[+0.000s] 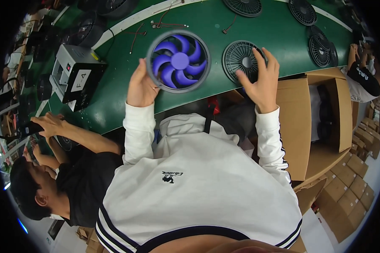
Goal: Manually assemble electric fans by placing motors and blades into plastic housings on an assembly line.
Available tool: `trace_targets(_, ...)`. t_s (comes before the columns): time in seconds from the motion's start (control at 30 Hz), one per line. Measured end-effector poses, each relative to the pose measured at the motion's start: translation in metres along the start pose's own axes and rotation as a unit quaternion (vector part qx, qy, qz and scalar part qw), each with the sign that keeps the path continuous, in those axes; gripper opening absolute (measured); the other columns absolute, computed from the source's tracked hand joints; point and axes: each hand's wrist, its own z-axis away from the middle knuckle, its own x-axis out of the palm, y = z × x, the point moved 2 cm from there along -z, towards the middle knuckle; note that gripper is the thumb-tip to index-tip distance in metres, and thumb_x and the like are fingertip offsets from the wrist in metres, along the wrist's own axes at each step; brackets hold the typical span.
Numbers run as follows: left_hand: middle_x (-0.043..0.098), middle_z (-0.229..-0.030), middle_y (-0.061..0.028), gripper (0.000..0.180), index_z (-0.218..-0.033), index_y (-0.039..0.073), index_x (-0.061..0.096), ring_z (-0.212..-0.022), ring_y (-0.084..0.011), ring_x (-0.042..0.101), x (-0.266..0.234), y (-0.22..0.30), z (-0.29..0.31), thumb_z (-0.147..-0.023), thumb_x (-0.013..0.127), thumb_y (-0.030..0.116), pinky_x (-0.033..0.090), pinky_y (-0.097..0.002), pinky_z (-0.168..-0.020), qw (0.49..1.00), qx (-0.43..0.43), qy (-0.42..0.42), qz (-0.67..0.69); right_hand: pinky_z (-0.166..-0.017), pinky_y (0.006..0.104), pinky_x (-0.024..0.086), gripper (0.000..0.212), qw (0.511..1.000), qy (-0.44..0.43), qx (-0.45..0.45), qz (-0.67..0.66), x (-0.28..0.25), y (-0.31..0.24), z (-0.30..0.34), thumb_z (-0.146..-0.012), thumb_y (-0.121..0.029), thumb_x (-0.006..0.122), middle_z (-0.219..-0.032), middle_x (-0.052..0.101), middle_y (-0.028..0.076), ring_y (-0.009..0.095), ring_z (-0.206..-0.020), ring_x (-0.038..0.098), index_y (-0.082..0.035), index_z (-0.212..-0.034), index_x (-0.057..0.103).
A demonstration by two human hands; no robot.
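Near the worktop's (287, 46) front edge, left hand (142, 87) grips purple fan (180, 61). Right hand (264, 83), fingers spread wide, over black cover (235, 55); contact unclear.

boxy grey machine (78, 76) on a green table (114, 92), open cardboard box (292, 130), stacked brown cartons (347, 199), co-worker in black (86, 185)

Gap between fan (180, 61) and grille (247, 62); carton (293, 130) obstructs right.

One wide fisheye view from the wearer's head, upright, facing steeply down past the white sweatshirt (198, 168), left hand (142, 87) and right hand (264, 82) at close range over the green table (278, 42), its near edge slanting across mid-frame, straight lines bowing outward
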Motion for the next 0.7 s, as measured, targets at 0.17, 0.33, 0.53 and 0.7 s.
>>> trace_targets(0.17, 0.062, -0.141, -0.0167, 0.045, -0.148, 0.0, 0.05, -0.131, -0.0264, 0.06, 0.005, -0.004, 0.013, -0.112, 0.048, 0.027, 0.048, -0.0399, -0.11, 0.978, 0.072, 0.094, -0.175, -0.12, 0.0576, 0.031, 0.067, 0.981, -0.134, -0.107, 0.093, -0.005, -0.014, -0.002, -0.08, -0.026, 0.075, -0.158, 0.044, 0.023, 0.047, -0.146, 0.037, -0.007, -0.143, 0.06)
trace_targets(0.33, 0.057, -0.147, -0.0183, 0.049, -0.154, -0.003, 0.044, -0.139, -0.026, 0.053, 0.008, 0.004, 0.023, -0.109, 0.053, 0.015, 0.038, -0.0373, -0.119, 0.879, 0.196, 0.082, -0.426, -0.122, 0.0594, 0.027, 0.077, 0.978, -0.167, -0.128, -0.007, -0.01, -0.007, 0.0, -0.073, -0.022, 0.073, -0.162, 0.04, 0.024, 0.049, -0.147, 0.034, -0.008, -0.147, 0.057)
trace_targets(0.53, 0.049, -0.156, -0.0185, 0.05, -0.152, -0.004, 0.047, -0.145, -0.0267, 0.047, 0.015, 0.004, 0.022, -0.103, 0.056, 0.005, 0.032, -0.0371, -0.122, 0.898, 0.205, 0.072, -0.383, -0.125, 0.0586, 0.022, 0.085, 0.992, -0.107, -0.028, 0.065, 0.013, -0.026, 0.001, -0.062, -0.009, 0.063, -0.164, 0.038, 0.023, 0.049, -0.153, 0.027, -0.007, -0.147, 0.057)
trace_targets(0.7, 0.051, -0.154, -0.0196, 0.057, -0.151, -0.001, 0.05, -0.139, -0.028, 0.052, -0.005, 0.025, 0.015, -0.097, 0.064, 0.007, 0.038, -0.0378, -0.117, 0.879, 0.221, 0.099, -0.411, -0.125, 0.0593, 0.021, 0.085, 0.949, -0.269, -0.162, 0.015, -0.004, -0.024, -0.013, -0.062, -0.011, 0.067, -0.166, 0.036, 0.022, 0.049, -0.154, 0.027, -0.005, -0.146, 0.057)
